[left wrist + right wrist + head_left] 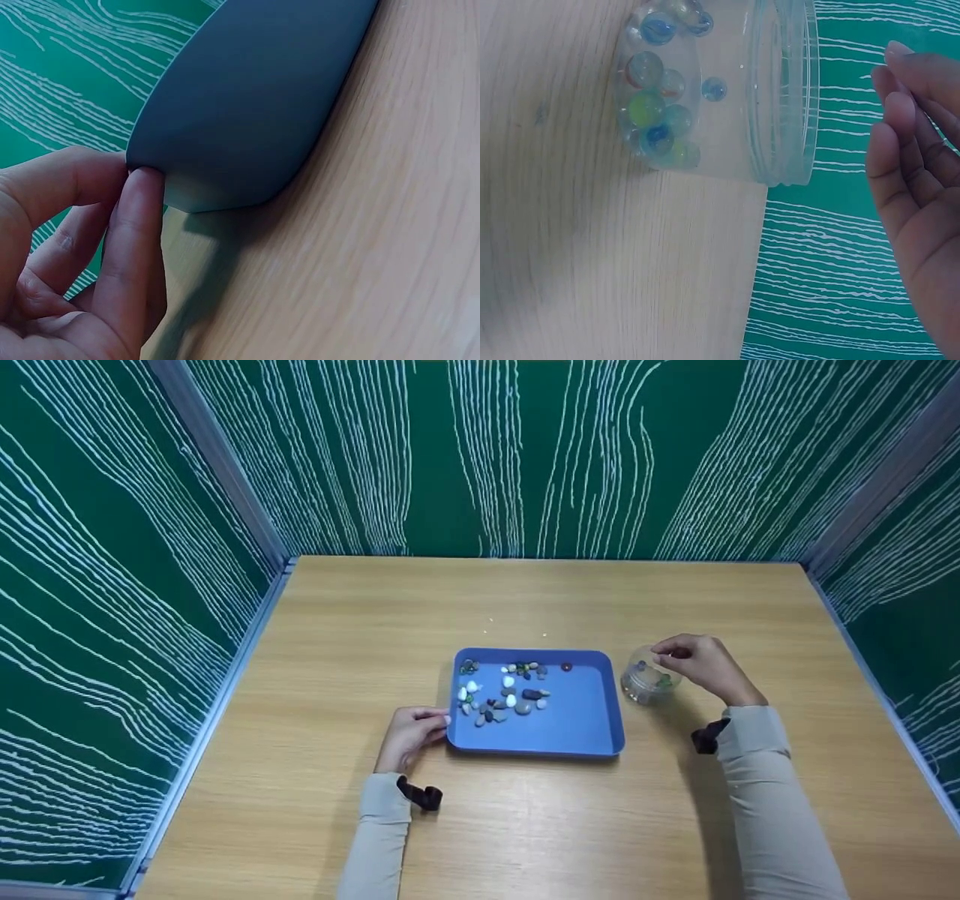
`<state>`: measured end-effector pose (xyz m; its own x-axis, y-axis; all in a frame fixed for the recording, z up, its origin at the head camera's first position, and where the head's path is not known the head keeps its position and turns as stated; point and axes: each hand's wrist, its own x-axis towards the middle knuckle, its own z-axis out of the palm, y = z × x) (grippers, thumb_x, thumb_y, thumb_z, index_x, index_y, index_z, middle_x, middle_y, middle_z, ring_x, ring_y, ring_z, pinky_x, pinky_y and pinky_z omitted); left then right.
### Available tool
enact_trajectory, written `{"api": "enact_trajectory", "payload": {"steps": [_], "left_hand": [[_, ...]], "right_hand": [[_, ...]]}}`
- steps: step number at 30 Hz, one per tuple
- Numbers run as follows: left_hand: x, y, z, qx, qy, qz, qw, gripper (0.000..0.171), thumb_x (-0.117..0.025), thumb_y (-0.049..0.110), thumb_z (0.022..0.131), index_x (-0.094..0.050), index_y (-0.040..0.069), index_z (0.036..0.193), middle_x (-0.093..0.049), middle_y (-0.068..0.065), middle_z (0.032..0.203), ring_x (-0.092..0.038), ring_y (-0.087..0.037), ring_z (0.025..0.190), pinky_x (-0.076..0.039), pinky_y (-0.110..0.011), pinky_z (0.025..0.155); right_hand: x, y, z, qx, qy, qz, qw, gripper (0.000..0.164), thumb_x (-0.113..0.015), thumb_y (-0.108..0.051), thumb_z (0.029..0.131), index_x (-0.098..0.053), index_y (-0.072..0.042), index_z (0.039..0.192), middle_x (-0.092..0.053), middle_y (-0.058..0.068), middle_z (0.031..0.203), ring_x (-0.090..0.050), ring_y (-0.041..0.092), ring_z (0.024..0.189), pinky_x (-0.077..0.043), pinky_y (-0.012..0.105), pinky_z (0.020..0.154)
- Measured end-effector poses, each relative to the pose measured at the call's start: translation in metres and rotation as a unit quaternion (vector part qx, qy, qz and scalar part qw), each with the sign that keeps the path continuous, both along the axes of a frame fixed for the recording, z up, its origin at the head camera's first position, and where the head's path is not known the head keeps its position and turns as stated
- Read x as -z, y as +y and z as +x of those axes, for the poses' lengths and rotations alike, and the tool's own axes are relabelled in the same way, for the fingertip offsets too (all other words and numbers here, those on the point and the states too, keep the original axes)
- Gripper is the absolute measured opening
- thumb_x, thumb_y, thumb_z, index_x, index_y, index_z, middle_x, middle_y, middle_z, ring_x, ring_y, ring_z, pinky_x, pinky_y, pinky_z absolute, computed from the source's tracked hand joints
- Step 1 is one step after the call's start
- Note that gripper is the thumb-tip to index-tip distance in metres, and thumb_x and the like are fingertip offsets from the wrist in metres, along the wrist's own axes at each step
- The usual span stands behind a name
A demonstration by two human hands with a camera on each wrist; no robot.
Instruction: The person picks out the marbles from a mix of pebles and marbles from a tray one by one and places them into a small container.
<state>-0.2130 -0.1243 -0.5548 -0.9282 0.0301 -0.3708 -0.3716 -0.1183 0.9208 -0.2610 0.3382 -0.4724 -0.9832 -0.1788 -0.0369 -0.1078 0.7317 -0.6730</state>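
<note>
My left hand pinches the left wall of a blue tray, thumb and fingers meeting at its rim in the left wrist view. Pebbles, white stones and small marbles lie mostly in the tray's left half, with a reddish-brown round piece near the back wall. Over the mouth of a clear jar hovers my right hand, fingers loosely bent and nothing visible between them. Glass marbles gather at the jar's bottom. One blue marble appears partway up inside, apart from the others.
Everything stands on a wooden table. Several tiny pale bits lie behind the tray. Green panels with white wavy lines enclose the table at the back and sides. The jar stands just right of the tray.
</note>
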Motion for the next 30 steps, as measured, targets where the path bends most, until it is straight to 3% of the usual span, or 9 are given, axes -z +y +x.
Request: {"api": "enact_trajectory", "payload": {"steps": [10, 15, 25, 30], "left_hand": [[0.000, 0.001, -0.001, -0.002, 0.003, -0.008, 1.0000, 0.028, -0.064, -0.009, 0.082, -0.064, -0.017, 0.108, -0.070, -0.020, 0.098, -0.066, -0.012, 0.075, -0.060, -0.021, 0.071], [-0.002, 0.002, 0.000, -0.004, 0.003, -0.016, 0.9999, 0.027, -0.065, -0.008, 0.081, -0.065, -0.016, 0.107, -0.070, -0.021, 0.101, -0.066, -0.012, 0.075, -0.060, -0.021, 0.070], [0.000, 0.001, -0.001, -0.002, 0.003, -0.008, 1.0000, 0.028, -0.065, -0.009, 0.081, -0.064, -0.016, 0.108, -0.070, -0.022, 0.101, -0.067, -0.014, 0.078, -0.061, -0.024, 0.073], [-0.001, 0.001, -0.001, -0.005, 0.000, -0.006, 1.0000, 0.027, -0.065, -0.009, 0.081, -0.064, -0.016, 0.108, -0.070, -0.020, 0.099, -0.067, -0.015, 0.078, -0.061, -0.024, 0.074]], "right_hand": [[-0.002, -0.006, -0.002, -0.009, 0.017, -0.004, 1.000, 0.025, -0.063, -0.020, 0.094, -0.070, -0.003, 0.110, -0.068, 0.017, 0.110, -0.059, 0.006, 0.085, -0.050, 0.009, 0.068], [-0.003, -0.011, -0.005, -0.018, 0.032, 0.001, 0.999, 0.024, -0.063, -0.020, 0.093, -0.071, -0.003, 0.109, -0.069, 0.015, 0.107, -0.059, 0.010, 0.084, -0.050, 0.011, 0.067], [-0.007, -0.025, -0.011, -0.013, -0.017, -0.007, 1.000, 0.029, -0.061, -0.026, 0.095, -0.068, -0.007, 0.115, -0.067, 0.015, 0.115, -0.061, 0.023, 0.094, -0.055, 0.014, 0.073], [-0.009, -0.034, -0.014, -0.013, -0.036, -0.011, 0.999, 0.036, -0.062, -0.033, 0.094, -0.067, -0.007, 0.118, -0.066, 0.015, 0.117, -0.062, 0.024, 0.098, -0.059, 0.028, 0.084]]}}
